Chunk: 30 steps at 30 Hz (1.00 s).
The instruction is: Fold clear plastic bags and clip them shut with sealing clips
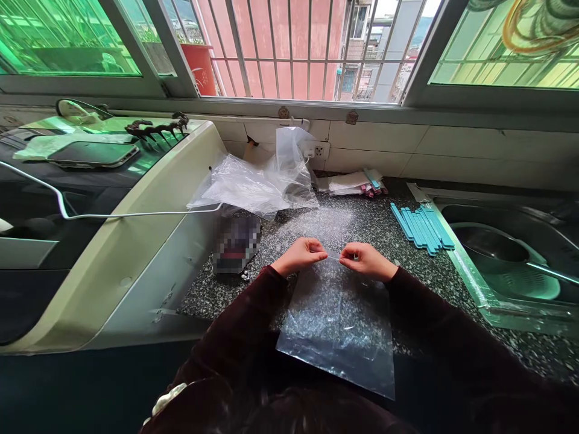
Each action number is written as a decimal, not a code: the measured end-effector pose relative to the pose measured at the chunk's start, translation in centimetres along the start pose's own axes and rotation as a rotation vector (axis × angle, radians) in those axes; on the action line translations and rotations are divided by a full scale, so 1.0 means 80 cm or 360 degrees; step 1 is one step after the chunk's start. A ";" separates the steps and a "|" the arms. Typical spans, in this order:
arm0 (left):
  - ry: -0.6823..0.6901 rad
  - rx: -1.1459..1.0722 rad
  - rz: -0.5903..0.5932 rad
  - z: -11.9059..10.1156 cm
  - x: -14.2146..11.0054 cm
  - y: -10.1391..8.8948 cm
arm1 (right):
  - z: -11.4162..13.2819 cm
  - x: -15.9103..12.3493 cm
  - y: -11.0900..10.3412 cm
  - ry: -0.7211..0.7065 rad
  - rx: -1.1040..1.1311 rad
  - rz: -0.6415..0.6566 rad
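Both hands pinch the far edge of a clear plastic bag (339, 325), which hangs toward me over the counter's front edge. My left hand (302, 254) has thumb and fingertips closed on that edge. A short gap to the right, my right hand (367, 260) grips the same edge in a like pinch. Beyond the hands, a heap of clear plastic bags (253, 181) lies against the wall. Several light-blue flat sticks (420, 228) lie in a row to the right, beside the sink.
A sink (479, 289) with a pan (491, 247) in it is at right. The washing machine (167, 241), with a phone (93, 154) on top, stands at left. A blurred dark object (237, 244) and a packet pile (350, 182) rest on the speckled counter (375, 220). A white cable (136, 214) crosses left.
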<state>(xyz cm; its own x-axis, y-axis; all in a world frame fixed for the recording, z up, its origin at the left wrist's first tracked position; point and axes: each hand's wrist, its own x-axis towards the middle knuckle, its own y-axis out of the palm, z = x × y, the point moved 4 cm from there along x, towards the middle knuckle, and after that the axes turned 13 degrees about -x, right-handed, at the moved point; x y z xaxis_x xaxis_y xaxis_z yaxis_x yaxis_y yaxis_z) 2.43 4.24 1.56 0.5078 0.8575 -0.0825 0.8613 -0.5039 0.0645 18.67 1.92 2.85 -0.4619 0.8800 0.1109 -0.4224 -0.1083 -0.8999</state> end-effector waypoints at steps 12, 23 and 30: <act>0.0031 0.0012 -0.0063 -0.017 -0.007 -0.015 | -0.005 -0.007 -0.027 -0.0063 0.0023 -0.0004; -0.0027 0.0183 0.0016 -0.007 -0.002 -0.014 | -0.009 -0.006 -0.021 -0.0084 -0.0175 -0.0027; 0.0593 0.1226 -0.0096 -0.012 -0.003 -0.002 | -0.002 -0.006 -0.012 -0.0225 -0.0556 -0.0092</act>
<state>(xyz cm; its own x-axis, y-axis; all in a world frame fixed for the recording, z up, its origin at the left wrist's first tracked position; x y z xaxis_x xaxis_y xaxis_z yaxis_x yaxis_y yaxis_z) 2.16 4.19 2.56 0.5394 0.7953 0.2768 0.7242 -0.2704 -0.6343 19.47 1.68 3.60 -0.5584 0.8049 0.2007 -0.1709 0.1251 -0.9773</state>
